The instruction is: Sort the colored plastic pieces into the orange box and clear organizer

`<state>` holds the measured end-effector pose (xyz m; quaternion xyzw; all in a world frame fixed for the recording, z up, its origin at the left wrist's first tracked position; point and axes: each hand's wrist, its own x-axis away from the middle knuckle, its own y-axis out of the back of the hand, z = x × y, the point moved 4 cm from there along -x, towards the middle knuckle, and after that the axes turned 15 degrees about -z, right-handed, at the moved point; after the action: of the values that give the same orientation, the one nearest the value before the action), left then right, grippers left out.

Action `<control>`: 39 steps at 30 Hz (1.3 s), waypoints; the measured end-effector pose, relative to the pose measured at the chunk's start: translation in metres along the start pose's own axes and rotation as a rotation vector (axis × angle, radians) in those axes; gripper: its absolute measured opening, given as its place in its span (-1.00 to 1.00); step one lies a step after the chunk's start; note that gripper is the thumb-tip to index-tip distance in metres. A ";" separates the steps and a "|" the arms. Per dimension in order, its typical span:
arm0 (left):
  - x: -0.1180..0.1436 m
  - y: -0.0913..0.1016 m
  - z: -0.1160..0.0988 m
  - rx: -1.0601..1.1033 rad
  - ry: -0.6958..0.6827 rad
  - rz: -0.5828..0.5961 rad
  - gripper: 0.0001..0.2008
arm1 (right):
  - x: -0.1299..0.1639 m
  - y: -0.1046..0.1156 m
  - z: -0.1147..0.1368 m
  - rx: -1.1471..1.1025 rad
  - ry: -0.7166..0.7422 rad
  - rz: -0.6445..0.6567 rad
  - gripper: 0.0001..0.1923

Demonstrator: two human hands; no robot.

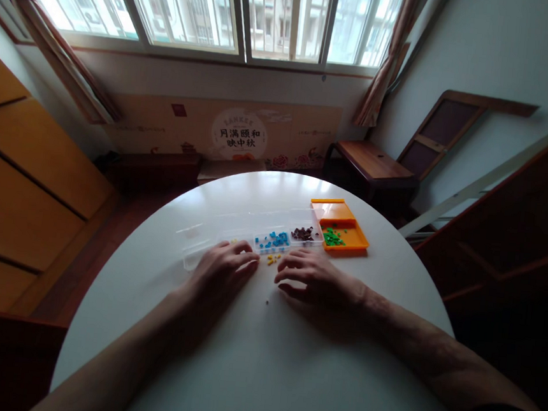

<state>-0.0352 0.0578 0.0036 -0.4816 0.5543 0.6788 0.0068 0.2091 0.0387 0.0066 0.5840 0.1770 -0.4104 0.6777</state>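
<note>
**Two hands rest by a scatter of small yellow pieces**

Both hands lie palm down on the round white surface, near the middle of the view. The left hand is open and flat, fingers stretched toward the right and far side, holding nothing; its fingertips come close to the near edge of the clear plastic organiser tray. The right hand is also open, fingers loosely curled and pointing left, gripping nothing.

Between the two sets of fingertips, on the bare surface just near of the tray, lies a small cluster of yellow pieces. Neither hand can be seen touching them; the right hand's fingertips are just beside them. A tiny dark speck lies on the surface nearer to the person, between the hands.

The clear tray runs left to right just beyond the hands. One compartment holds blue pieces, the next to the right holds dark brown pieces, and a few yellow bits show near the left hand's fingertips. To the right of the clear tray sits an orange tray, with green pieces in its near compartment.

Far behind the surface stand a printed cardboard panel under the window and a wooden stool to the right.
</note>
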 end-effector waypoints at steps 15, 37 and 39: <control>-0.009 0.028 0.027 -0.249 0.114 -0.226 -0.82 | 0.004 -0.011 0.004 -0.047 0.070 0.168 -0.80; -0.008 0.016 0.000 0.070 0.062 -0.206 -0.83 | -0.002 -0.011 0.008 -0.041 0.037 0.080 -0.84; -0.008 0.009 -0.010 0.204 0.077 -0.168 -0.86 | -0.003 -0.008 0.004 -0.054 -0.018 -0.032 -0.88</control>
<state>-0.0298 0.0506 0.0164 -0.5489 0.5779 0.5969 0.0914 0.2003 0.0357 0.0043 0.5589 0.1912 -0.4213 0.6881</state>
